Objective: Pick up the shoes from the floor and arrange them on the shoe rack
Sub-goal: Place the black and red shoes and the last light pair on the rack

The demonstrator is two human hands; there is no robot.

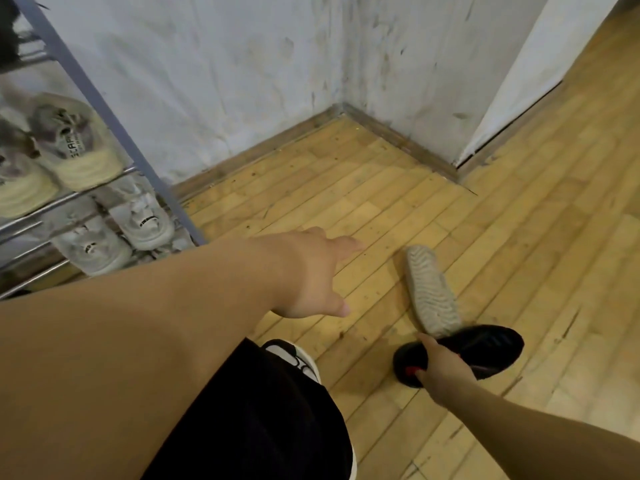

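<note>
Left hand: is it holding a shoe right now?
No, the left hand is stretched out open above the wooden floor with nothing in it, while the right hand grips the black shoe.

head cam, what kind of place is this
Probably the entryway or a room corner in a home. A metal shoe rack holding pale sneakers stands against a scuffed white wall, the wood floor is worn, and the right hand grips a black shoe.
</note>
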